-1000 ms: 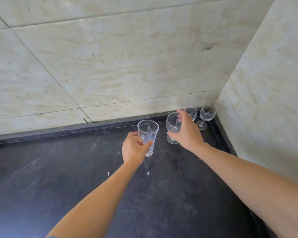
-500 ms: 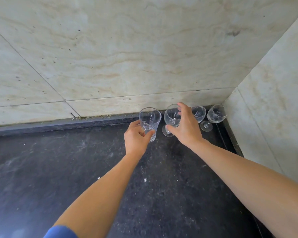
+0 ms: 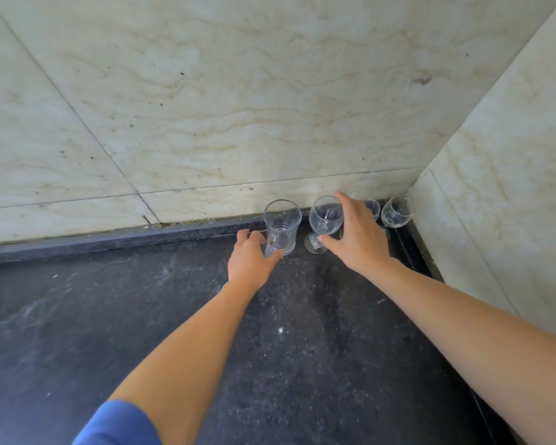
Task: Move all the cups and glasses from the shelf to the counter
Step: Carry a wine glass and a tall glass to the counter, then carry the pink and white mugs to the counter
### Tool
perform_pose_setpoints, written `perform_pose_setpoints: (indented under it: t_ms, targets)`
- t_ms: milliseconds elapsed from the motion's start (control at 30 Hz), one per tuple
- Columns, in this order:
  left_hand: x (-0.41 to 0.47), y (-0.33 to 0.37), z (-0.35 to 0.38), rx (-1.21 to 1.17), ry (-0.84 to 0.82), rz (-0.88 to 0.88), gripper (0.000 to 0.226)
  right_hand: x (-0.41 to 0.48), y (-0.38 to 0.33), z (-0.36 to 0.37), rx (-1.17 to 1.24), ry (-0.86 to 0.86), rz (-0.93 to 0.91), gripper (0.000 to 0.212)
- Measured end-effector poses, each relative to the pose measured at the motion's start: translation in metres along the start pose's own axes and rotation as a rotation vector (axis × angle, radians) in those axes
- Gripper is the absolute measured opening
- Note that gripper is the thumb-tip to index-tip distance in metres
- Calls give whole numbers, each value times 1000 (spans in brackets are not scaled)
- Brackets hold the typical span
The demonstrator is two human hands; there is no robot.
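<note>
Left hand point(image 3: 250, 262) curls round a clear, ribbed tumbler point(image 3: 282, 227) standing upright; right hand point(image 3: 357, 243) spreads open against a clear stemmed wineglass point(image 3: 325, 216).

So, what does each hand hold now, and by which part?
Left hand grips the tumbler round its lower body. Right hand, spread open beside the wine glass, holds nothing.

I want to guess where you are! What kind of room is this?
Most likely a kitchen. A dark stone counter meets pale tiled walls in a corner, and a tumbler and three wine glasses stand in a row along the back.
</note>
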State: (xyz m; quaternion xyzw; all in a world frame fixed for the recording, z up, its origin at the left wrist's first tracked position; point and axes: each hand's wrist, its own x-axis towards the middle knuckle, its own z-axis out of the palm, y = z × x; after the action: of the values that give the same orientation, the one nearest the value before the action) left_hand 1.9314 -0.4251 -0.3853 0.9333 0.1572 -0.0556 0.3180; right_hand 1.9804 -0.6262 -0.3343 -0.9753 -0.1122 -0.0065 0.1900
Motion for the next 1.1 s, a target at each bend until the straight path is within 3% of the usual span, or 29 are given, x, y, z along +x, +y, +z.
perform_pose_setpoints:
  t_ms: [200, 467, 800, 1100]
  targets:
    - [-58, -14, -76, 198, -78, 45, 30, -37, -44, -38, -45, -6, -46, 38]
    - [-173, -41, -166, 337, 132, 25, 23, -92, -137, -41, -125, -197, -498, 34]
    - [-388, -91, -204, 428, 456, -376, 23, -198, -262, -30, -24, -238, -1126, 38]
    - [-659, -131, -201, 474, 696, -840, 22, -406, -390, -25, 58, -264, -1720, 35]
